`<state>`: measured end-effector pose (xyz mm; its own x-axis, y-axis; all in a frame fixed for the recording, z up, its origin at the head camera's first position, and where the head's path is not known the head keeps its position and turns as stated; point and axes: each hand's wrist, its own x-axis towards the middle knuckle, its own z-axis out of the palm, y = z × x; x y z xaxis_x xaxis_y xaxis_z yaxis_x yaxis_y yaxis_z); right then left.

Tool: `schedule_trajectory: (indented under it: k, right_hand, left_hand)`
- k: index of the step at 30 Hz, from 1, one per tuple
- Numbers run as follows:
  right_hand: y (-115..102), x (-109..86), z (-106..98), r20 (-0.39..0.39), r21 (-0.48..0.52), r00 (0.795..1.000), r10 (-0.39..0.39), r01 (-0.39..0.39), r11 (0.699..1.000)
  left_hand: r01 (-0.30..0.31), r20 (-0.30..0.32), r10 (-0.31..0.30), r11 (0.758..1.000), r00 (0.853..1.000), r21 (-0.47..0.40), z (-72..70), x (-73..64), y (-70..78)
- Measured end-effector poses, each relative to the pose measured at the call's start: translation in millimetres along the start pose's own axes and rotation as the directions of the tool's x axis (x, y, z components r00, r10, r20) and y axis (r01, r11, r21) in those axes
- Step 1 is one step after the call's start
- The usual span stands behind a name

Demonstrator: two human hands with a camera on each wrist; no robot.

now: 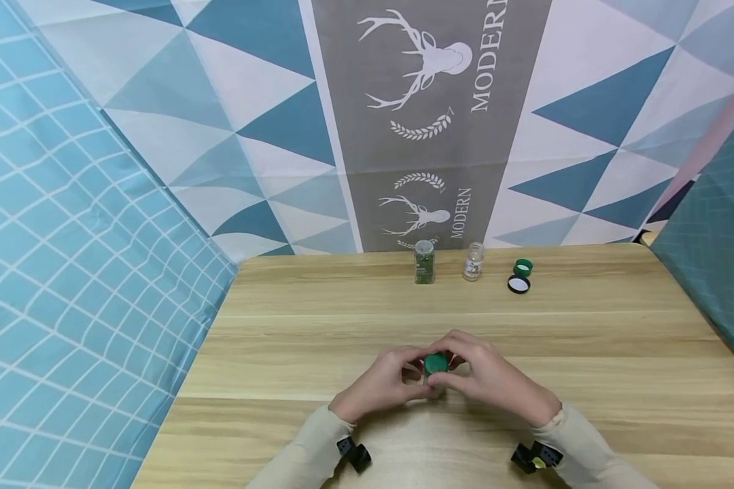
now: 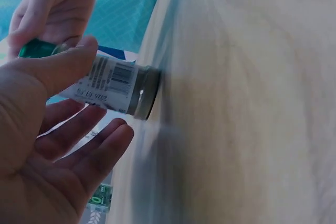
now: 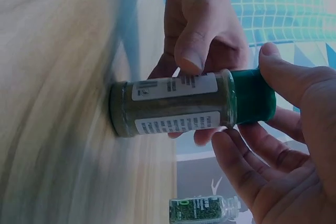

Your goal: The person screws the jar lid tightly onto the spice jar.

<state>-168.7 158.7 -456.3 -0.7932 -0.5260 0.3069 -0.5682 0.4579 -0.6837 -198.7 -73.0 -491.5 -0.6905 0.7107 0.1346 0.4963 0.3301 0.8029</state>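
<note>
A spice jar (image 3: 178,103) with a green cap (image 1: 435,363) stands upright on the wooden table, its base at the tabletop. White printed labels wrap its clear body, and a brownish powder shows between them. My left hand (image 1: 379,384) grips the jar's body between thumb and fingers, with some fingers extended in the left wrist view. From the other side, my right hand (image 1: 489,377) pinches the cap, thumb and fingertips on its edge. In the head view the hands hide most of the body.
Toward the table's back edge stand a jar of green dried herbs (image 1: 425,266) and a clear glass jar (image 1: 474,262) with a printed label. To their right lie a green cap (image 1: 522,266) and a black-rimmed lid (image 1: 518,284). A patterned cloth (image 1: 269,136) hangs behind the table.
</note>
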Motion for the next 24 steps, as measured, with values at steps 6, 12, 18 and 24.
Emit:
schedule_trajectory:
  k: [6,12,18,24]
  right_hand:
    - [2.5,-1.3,6.8,-0.018,0.045,0.999,-0.043,0.044,0.998]
    - [6.3,-4.1,12.4,-0.058,0.08,0.998,-0.023,0.027,0.996]
    - [6.8,0.3,14.8,-0.059,0.107,0.998,0.007,0.0,0.994]
    - [6.9,8.7,17.6,-0.061,0.085,0.998,0.025,-0.019,0.996]
  left_hand:
    - [-0.004,-0.052,0.005,1.0,0.999,0.016,5.8,-0.3,0.1]
    - [0.006,-0.105,-0.006,1.0,0.994,0.0,7.0,0.9,0.9]
    - [0.035,-0.135,-0.037,0.999,0.99,-0.022,5.4,1.2,-0.9]
    - [0.073,-0.163,-0.078,0.997,0.984,-0.037,2.3,0.5,-3.2]
